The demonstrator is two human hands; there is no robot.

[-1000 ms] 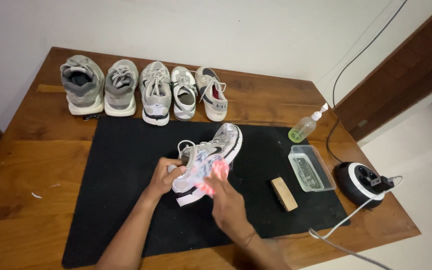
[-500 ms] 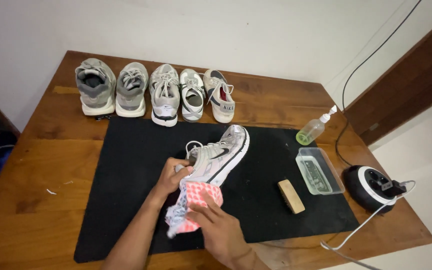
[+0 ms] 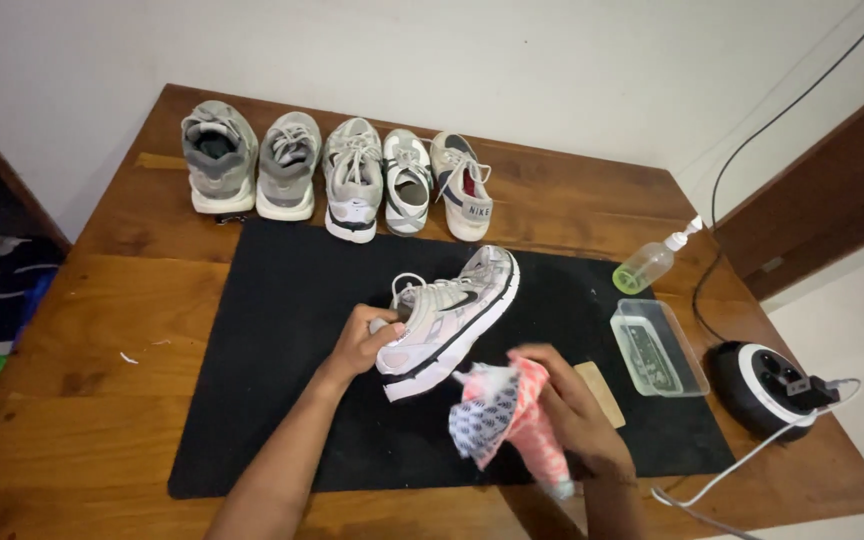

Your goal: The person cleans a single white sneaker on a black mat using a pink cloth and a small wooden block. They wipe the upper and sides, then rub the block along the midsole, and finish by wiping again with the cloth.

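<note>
Since half a second ago the cloth point(image 3: 507, 415) has come off the sneaker point(image 3: 449, 322): it was pressed against the toe end, now it sits clear of the shoe, lower and to the right. The sneaker itself has shifted little and still lies on the black mat point(image 3: 272, 330).

Left hand point(image 3: 362, 340): fingers curled closed around the toe end of the sneaker, holding it with the sole turned toward the person and the heel pointing away toward the far right.

Right hand point(image 3: 572, 415): closed on the bunched cloth, pink and white with a dark pattern; a tail of it hangs down past the wrist. Cloth and sneaker apart, not touching.

Just beyond the right hand, partly hidden by it, a tan wooden block point(image 3: 602, 390) lies on the mat. Next to that, a clear plastic tray point(image 3: 655, 347) at the mat's right edge, and a spray bottle point(image 3: 649, 264) with greenish liquid on the wooden table point(image 3: 82, 330). Five more shoes point(image 3: 347, 175) stand in a row along the far edge. A round black and white cable reel point(image 3: 762, 385) sits at the table's right corner.
</note>
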